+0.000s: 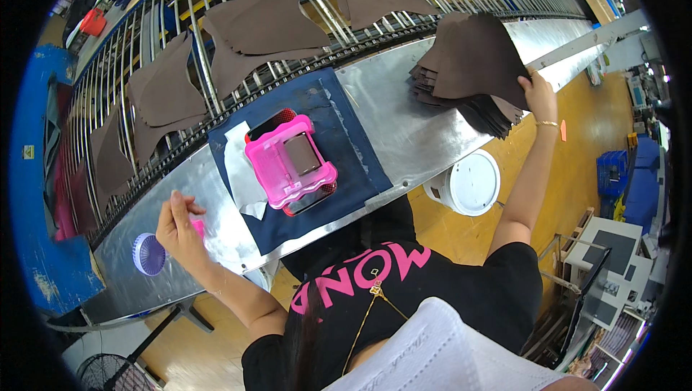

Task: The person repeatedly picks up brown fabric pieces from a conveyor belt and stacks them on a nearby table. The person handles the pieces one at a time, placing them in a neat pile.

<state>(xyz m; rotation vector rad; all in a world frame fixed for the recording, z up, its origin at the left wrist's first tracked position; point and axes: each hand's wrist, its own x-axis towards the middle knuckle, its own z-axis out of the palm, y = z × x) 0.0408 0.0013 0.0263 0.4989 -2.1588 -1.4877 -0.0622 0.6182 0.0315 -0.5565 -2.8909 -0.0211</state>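
My right hand (539, 97) pinches the right edge of the top dark brown cut piece (479, 56), which looks like leather or fabric. Beneath it lies a fanned stack of similar brown pieces (427, 82) on the metal table. Over the table's left part hovers my left hand (177, 231), its fingers loosely bent and apart with no piece in them. Right by that hand are a small purple fan (148, 254) and a pink item (198, 228), partly hidden by the fingers.
A pink plastic tray (277, 167) rests on a dark blue mat (339, 131), beside a white scrap (241, 175). Beyond the table's far edge, a rack of metal bars (216, 2) carries several brown pieces (263, 20). A white lidded bucket (472, 182) stands on the floor below.
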